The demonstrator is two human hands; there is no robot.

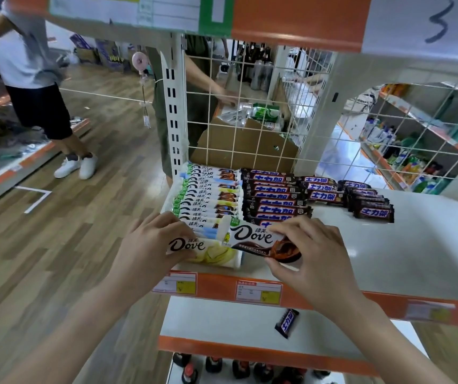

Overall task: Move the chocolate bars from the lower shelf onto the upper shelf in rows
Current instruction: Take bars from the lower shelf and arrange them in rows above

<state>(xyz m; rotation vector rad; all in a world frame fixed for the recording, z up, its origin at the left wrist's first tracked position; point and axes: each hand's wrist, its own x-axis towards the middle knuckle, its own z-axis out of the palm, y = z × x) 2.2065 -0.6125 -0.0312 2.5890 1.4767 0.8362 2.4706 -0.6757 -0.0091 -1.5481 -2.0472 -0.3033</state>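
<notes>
Upper shelf [416, 245], white, orange front edge with price tags: a row of white Dove bars [208, 200] at the left, dark Snickers bars [275, 200] in rows beside it, more to the right.

Left hand [150, 245]: at the near end of the Dove row, fingers curled, pinching a pale yellow Dove bar [208, 250] by its left end at the shelf's front edge.

Right hand [311, 250]: just right of it, thumb and fingers pinching a brown Dove bar [258, 239] by its right end; its left end overlaps the yellow bar.

Lower shelf [222, 322]: one Snickers bar [287, 322], lying alone, well below both hands.
</notes>
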